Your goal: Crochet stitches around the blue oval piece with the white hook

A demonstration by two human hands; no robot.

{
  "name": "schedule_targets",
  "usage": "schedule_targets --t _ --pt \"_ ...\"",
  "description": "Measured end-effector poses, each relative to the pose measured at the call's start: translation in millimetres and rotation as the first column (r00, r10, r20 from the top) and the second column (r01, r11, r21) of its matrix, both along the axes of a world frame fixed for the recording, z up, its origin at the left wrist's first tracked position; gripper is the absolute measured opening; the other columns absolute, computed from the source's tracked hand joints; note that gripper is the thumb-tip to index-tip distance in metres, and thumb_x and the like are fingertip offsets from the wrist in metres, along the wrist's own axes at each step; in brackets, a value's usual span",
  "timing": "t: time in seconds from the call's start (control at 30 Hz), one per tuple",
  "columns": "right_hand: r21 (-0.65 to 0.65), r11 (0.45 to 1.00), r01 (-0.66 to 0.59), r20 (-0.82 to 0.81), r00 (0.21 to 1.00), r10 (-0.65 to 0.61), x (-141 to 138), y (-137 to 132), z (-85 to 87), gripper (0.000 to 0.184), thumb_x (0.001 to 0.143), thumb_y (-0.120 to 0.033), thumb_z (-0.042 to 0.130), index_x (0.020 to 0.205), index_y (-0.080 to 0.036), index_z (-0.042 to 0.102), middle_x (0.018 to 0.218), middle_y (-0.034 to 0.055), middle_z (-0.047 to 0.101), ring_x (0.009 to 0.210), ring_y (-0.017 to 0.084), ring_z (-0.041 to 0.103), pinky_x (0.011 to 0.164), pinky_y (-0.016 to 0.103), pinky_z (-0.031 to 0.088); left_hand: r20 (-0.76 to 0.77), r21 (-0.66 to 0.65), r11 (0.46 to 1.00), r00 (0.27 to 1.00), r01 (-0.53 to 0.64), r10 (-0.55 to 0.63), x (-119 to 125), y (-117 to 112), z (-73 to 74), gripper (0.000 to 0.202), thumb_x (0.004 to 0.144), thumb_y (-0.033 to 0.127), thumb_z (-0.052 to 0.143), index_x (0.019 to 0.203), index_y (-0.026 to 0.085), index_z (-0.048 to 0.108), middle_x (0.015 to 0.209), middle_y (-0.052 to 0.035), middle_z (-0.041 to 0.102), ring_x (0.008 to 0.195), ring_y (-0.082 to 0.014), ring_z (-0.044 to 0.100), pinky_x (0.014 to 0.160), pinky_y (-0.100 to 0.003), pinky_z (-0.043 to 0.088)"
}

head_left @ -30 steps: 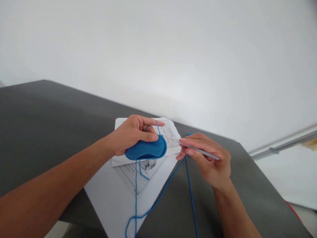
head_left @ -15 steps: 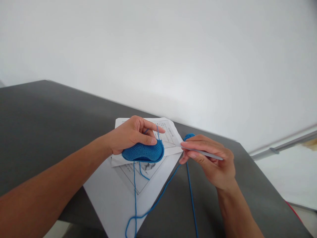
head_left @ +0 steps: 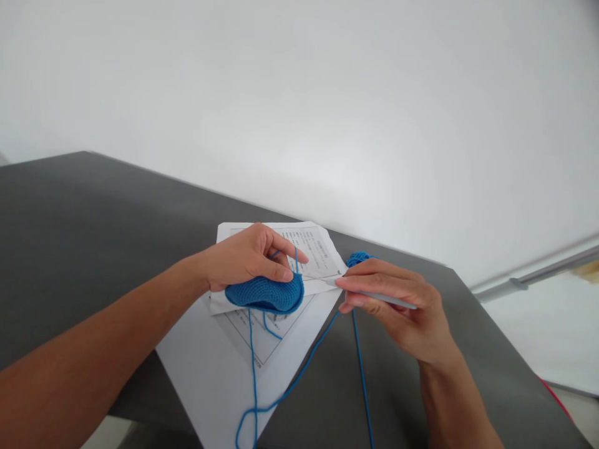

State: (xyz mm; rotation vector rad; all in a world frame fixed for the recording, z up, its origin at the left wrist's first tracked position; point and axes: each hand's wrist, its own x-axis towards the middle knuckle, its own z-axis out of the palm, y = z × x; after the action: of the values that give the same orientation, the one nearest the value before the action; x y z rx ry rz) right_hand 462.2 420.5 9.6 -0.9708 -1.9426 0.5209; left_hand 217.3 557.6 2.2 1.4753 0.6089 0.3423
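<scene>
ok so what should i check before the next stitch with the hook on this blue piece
1. Grip of the left hand on the blue crochet piece, thumb on top: ok.
2. Grip of the right hand on the crochet hook: ok.
3. Hook tip in a stitch: cannot tell, pale against the paper sheet.
4. Yarn strand led over the left fingers: ok.
5. Slack yarn untangled: cannot tell, it crosses itself at the table edge.
6. Yarn ball behind the right hand: ok.

Left hand (head_left: 243,262) knuckles up, thumb and fingers pinching, right hand (head_left: 407,312) fingers pinched together
</scene>
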Motion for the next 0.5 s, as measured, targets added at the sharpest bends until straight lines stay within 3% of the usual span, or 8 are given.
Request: schedule_targets --t 0.27,0.5 --pt "-0.009 1.000 -0.009 -0.089 0.996 0.008 1.3 -1.8 1.0 0.031 0.094 -0.007 0.068 0.117 -0.022 0.080 0.078 0.0056 0.076 0.075 0.020 0.074 0.062 0.034 0.062 0.007 -0.022 0.998 0.998 0.055 -0.055 -0.7 -1.6 -0.6 0.039 0.071 0.024 0.087 0.108 0.013 0.081 0.069 0.0002 0.069 0.062 -0.0093 0.059 0.059 -0.019 0.045" --pt "-0.010 1.000 0.004 -0.116 0.993 -0.005 1.7 -0.3 -0.6 0.032 0.092 -0.005 0.069 0.116 -0.023 0.081 0.083 0.0056 0.076 0.073 0.019 0.075 0.062 0.032 0.063 0.019 -0.045 0.997 0.998 0.056 -0.056 -1.5 -1.7 -0.9 0.038 0.071 0.024 0.087 0.107 0.013 0.081 0.069 0.0005 0.068 0.060 -0.0087 0.057 0.057 -0.019 0.044"
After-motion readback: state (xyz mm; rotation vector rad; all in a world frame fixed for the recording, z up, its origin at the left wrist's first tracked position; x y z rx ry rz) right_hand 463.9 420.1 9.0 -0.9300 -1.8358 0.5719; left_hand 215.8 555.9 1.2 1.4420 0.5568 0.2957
